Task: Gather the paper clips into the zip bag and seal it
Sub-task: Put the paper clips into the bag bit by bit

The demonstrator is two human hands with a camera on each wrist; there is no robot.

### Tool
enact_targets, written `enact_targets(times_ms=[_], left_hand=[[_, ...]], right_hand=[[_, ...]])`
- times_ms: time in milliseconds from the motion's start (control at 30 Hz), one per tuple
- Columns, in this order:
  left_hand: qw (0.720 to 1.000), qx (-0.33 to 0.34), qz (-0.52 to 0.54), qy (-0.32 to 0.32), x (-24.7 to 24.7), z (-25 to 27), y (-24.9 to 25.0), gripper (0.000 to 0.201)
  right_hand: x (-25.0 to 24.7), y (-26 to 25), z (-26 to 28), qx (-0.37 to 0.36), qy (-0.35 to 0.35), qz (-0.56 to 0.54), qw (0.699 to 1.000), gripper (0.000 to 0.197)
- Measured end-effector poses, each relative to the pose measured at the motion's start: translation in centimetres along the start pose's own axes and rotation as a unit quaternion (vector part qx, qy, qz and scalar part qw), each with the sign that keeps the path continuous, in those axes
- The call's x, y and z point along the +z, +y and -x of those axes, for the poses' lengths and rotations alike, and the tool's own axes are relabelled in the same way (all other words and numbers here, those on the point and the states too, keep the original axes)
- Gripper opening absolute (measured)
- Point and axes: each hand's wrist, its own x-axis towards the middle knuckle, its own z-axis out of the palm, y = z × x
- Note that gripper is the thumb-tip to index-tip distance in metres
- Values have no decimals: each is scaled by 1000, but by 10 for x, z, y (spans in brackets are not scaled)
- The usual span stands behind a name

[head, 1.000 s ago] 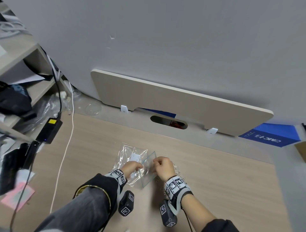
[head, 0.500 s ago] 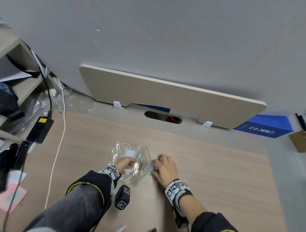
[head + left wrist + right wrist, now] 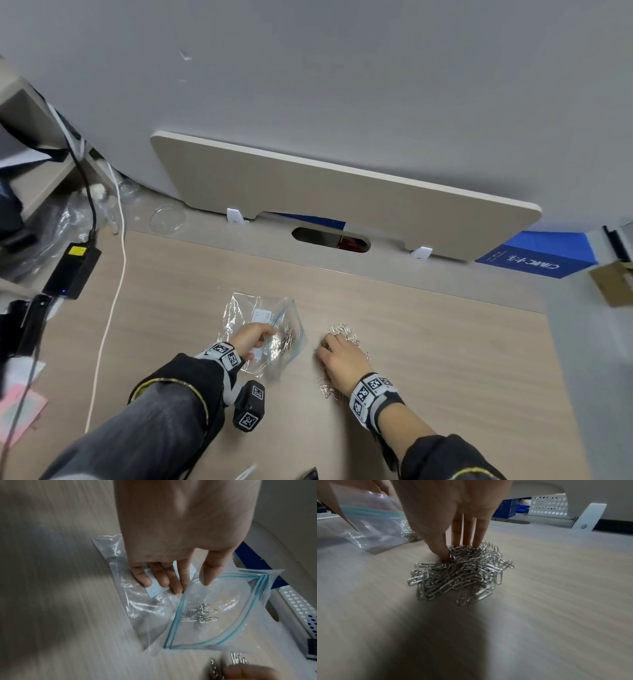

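You are midway through the gathering step. Your left hand [image 3: 180,524] holds the clear zip bag with the teal seal strips [image 3: 214,609] by its upper lip, forefinger inside the mouth and the other fingers outside, so the mouth gapes toward the pile; a small cluster of clips already lies inside. Your right hand [image 3: 447,511] is down on the heap of silver wire paper clips [image 3: 462,573] on the pale wood-grain table [image 3: 428,342], just beside the bag, with the thumb and fingertips [image 3: 467,539] closing into it.

The next move likely calls for pinching up a bunch and carrying it across into the mouth without snagging the lip; sealing is still far off.

Whether the right grip has actually secured any clips you cannot tell, since the fingertips are buried in the heap. A second crinkled clear plastic bag [image 3: 120,563] lies beneath the zip bag; its white label is unreadable. Motion blur softens both wrist views.
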Motion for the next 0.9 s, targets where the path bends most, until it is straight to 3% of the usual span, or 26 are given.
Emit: enact_targets(times_ms=[67, 133, 233, 300, 367, 467, 667, 900], left_hand=[[1000, 0, 0, 2, 0, 1, 0, 10], [1000, 1, 2, 8, 1, 3, 0, 10], [1000, 1, -1, 7, 4, 5, 1, 10], [1000, 2, -1, 5, 4, 5, 1, 10], [1000, 1, -3, 3, 5, 6, 1, 10], [1000, 0, -5, 11, 7, 9, 1, 11], [1000, -5, -7, 5, 6, 10, 3, 14], [1000, -8, -13, 2, 8, 13, 6, 17]], right_hand=[[-7, 7, 9, 21, 12, -25, 999, 21], [-14, 12, 17, 86, 22, -51, 995, 26], [-22, 14, 27, 205, -32, -66, 976, 70], [-23, 10, 29, 235, -94, -69, 965, 95], [-22, 5, 26, 244, -119, -74, 960, 104], [-18, 1, 19, 249, -117, -99, 956, 93], [-13, 4, 9, 225, -84, -123, 963, 33], [-8, 8, 8, 209, -76, -105, 969, 18]])
